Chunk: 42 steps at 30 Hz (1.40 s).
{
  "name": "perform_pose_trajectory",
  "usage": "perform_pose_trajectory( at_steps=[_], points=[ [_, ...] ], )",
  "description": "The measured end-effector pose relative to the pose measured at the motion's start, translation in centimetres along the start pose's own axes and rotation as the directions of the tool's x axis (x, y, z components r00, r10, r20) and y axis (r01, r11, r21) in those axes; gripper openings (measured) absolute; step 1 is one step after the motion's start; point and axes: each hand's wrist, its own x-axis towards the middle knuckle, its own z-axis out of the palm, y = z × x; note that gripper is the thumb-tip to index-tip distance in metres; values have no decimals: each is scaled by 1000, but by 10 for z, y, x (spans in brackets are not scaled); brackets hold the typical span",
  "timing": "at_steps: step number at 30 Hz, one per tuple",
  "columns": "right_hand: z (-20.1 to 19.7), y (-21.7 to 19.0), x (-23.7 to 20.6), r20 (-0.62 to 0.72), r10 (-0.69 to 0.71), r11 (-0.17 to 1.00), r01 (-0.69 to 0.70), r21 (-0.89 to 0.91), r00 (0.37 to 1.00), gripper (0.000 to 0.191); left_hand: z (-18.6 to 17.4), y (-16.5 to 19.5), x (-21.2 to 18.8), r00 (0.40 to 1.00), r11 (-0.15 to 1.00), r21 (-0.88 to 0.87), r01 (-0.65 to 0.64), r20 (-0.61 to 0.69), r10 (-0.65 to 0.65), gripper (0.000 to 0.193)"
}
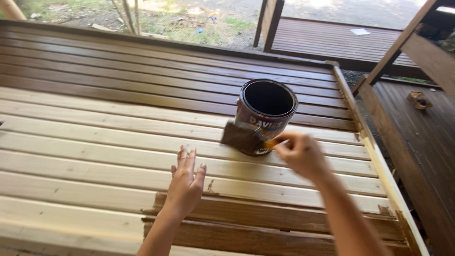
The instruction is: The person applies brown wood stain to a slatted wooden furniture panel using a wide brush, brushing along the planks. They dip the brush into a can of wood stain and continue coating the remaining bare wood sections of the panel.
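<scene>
The left hand (pixel 186 182) lies flat and open on a bare slat of the slatted panel (pixel 95 142), fingers together, holding nothing. The right hand (pixel 299 152) is closed on a brush (pixel 244 137), pinching its handle; the stain-dark bristles rest on a pale slat, just in front of the open can (pixel 266 114), which stands on the panel where stained slats meet bare ones.

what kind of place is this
Probably an outdoor or open-sided woodworking spot. A slatted wooden panel lies half stained dark, an open paint can stands on it, the right hand holds a brush, and grass shows beyond.
</scene>
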Motion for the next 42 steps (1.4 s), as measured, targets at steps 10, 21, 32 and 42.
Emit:
perform_pose_trajectory(
  at_steps=[10, 21, 32, 42],
  points=[
    [-68, -58, 143, 50, 123, 723, -55, -689, 991, 26, 17, 56, 121, 991, 989, 116, -96, 103, 84, 69],
    [68, 2, 255, 317, 176, 641, 137, -756, 932, 32, 23, 30, 142, 987, 985, 167, -40, 158, 13, 76],
    [-35, -26, 159, 63, 73, 789, -19, -614, 995, 29, 47, 30, 134, 984, 994, 91, -57, 175, 41, 77],
    [-23, -6, 153, -81, -511, 632, 310, -711, 856, 27, 63, 58, 127, 978, 994, 73, -79, 200, 63, 80]
  ],
)
